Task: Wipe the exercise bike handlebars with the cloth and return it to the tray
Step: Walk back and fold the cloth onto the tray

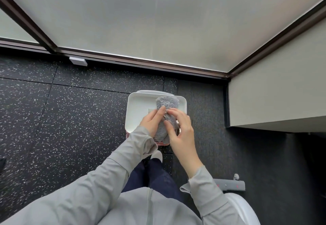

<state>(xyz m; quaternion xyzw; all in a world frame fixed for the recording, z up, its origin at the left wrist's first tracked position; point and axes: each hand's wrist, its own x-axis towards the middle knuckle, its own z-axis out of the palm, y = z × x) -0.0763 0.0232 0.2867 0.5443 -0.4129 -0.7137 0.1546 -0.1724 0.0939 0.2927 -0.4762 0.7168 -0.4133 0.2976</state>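
Fingers: both sets pinch one grey cloth [163,119]; a left fingertip [163,108] presses its top.
Hands: two; left hand [152,121] and right hand [180,129] grip the cloth from either side.
Cloth: one, bunched lengthwise, its far end over the tray.
Tray: one white tray [136,109], on the speckled floor [61,119].
Sleeves: two, grey.

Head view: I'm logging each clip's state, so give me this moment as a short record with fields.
cloth: fluffy grey cloth, bunched, over the tray
tray: white rounded rectangular plastic tray, above the black speckled rubber floor
left hand: left hand gripping the cloth's left side
right hand: right hand pinching the cloth from the right
exercise bike handlebars: not visible
clothing: light grey sleeves
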